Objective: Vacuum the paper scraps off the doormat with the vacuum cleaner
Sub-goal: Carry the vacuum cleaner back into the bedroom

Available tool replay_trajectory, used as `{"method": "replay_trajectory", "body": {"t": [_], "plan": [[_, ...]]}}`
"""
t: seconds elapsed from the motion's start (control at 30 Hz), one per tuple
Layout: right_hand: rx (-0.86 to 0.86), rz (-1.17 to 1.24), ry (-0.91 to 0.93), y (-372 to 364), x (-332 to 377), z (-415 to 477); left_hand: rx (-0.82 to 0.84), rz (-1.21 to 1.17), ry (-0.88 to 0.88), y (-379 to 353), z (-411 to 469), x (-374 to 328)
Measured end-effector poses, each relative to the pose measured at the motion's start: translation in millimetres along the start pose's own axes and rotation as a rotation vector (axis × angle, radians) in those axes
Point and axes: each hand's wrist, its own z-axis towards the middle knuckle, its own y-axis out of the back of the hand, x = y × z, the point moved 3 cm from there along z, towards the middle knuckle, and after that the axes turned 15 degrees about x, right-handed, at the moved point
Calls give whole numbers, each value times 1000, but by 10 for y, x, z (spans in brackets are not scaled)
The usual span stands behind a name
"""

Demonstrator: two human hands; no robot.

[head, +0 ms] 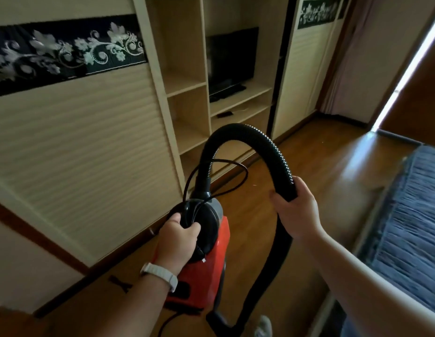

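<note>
Wooden floor (316, 171), shelves (187, 91) beyond: vacuum (211, 261) held, doormat not made out.
Head view: the vacuum is judged rigid and fairly heavy, best taken by its black top, which is gripped by the left hand (180, 239). The ribbed hose (260, 139), likely light and springy, arches ahead and is clasped by the right hand (296, 210), fingers curled round it.

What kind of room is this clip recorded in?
Probably a home bedroom: a wardrobe unit with a television on its shelf, wood floor, and what looks like a bed with blue bedding at right.
</note>
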Motion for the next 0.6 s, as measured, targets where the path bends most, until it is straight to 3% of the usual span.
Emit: {"method": "replay_trajectory", "body": {"t": [0.33, 0.6], "plan": [[-18, 165, -55, 774, -583, 1385, -2, 63, 16, -937, 1284, -852], [-113, 57, -18, 1522, -741, 2218, 108, 93, -79, -1500, 2328, -1487]]}}
